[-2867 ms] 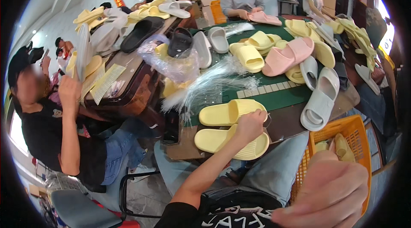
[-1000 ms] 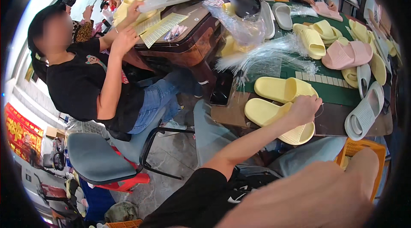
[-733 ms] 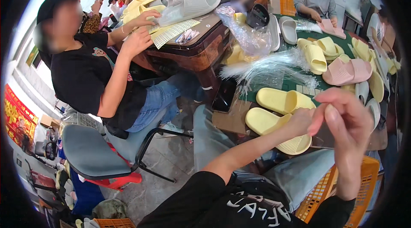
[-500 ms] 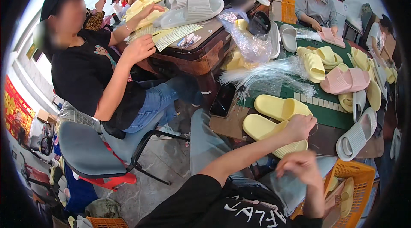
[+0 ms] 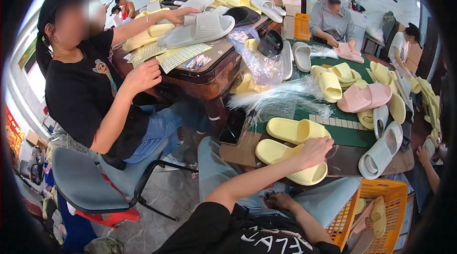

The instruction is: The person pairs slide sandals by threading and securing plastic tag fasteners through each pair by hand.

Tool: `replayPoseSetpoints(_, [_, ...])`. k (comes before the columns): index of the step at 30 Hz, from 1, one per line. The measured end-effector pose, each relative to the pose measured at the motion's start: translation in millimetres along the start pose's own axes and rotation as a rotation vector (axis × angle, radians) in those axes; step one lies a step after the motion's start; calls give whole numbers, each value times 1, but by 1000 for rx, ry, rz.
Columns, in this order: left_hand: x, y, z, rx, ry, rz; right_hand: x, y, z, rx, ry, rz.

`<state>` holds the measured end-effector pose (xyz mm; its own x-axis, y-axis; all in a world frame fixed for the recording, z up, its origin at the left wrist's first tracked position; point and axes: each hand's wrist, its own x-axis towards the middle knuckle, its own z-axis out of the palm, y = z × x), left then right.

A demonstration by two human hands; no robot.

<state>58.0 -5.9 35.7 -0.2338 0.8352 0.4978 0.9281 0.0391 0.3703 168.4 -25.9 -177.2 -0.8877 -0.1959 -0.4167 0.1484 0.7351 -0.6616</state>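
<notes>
A pair of yellow slide slippers (image 5: 281, 151) lies side by side at the near edge of the table, toes to the left. My left hand (image 5: 315, 153) is over their straps, its fingers bent together in a pinch; whatever is between them is too small to make out. Down at my lap, below the table edge, is my right hand (image 5: 281, 201). Its fingers are in shadow, so their grip is unclear. Behind the slippers a bundle of thin clear plastic strands (image 5: 290, 96) is spread over the green mat (image 5: 347, 136).
Grey slippers (image 5: 381, 151), pink slippers (image 5: 364, 96) and more yellow ones crowd the table's right side. An orange crate (image 5: 395, 206) with slippers stands at my right. A black phone (image 5: 232, 127) lies at the left edge. Co-workers sit around; one person (image 5: 95, 82) is beside me.
My right hand has dropped from beside the slippers to my lap. My left hand stays at the straps. The view has shifted a little; the co-worker on the left has reached farther over the slippers.
</notes>
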Motion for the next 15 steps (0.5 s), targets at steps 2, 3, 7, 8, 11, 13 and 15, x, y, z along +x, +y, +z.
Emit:
replayPoseSetpoints(2, [-15,5,-3,-1,-15,15,4,10,2,12,5,-4])
replayPoseSetpoints(3, [-24,8,-4,73,61,102,5,10,3,33,2,-12])
replayPoseSetpoints(7, [-67,-3,-25,106,60,220,-6,-20,-19,139,-50,46])
replayPoseSetpoints(8, [-73,-3,-30,84,87,257,0,-10,-12,142,-48,51])
replayPoseSetpoints(11, [-83,-13,-34,-12,172,126,32,5,-10,-84,-138,107])
replayPoseSetpoints(13, [-85,-11,-30,-1,213,77,47,22,3,-73,177,-41])
replayPoseSetpoints(15, [-87,-10,-29,51,256,55,63,32,11,-115,576,-193])
